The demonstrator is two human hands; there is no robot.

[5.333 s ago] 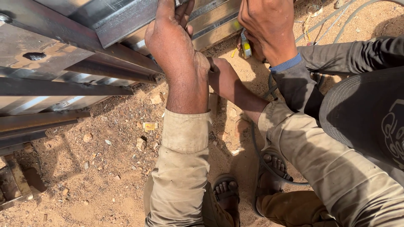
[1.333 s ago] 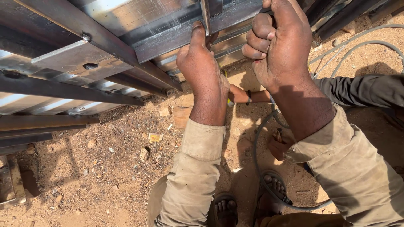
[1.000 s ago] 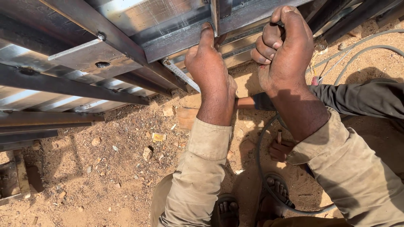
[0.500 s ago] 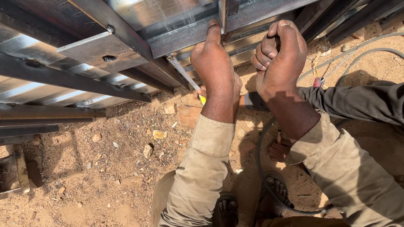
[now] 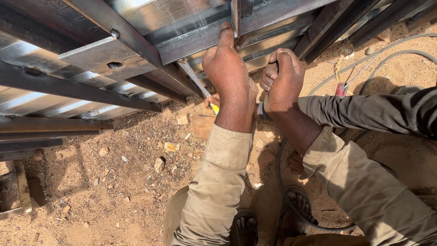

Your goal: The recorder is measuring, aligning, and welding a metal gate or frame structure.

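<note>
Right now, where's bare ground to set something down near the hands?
Bare sand lies left of the left sleeve, between the metal frame and the scattered stones. It is crowded around the hands, with the tape measure, the cables and a co-worker's sleeve.

Dusty khaki long sleeves, buttoned cuffs, sandals.

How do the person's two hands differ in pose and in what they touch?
The left hand is stretched out, its fingertips pressed on the metal frame; the right hand is curled into a loose fist, just below the frame. A tape measure runs beside the left hand, not the right. Both wear tan sleeves.
</note>
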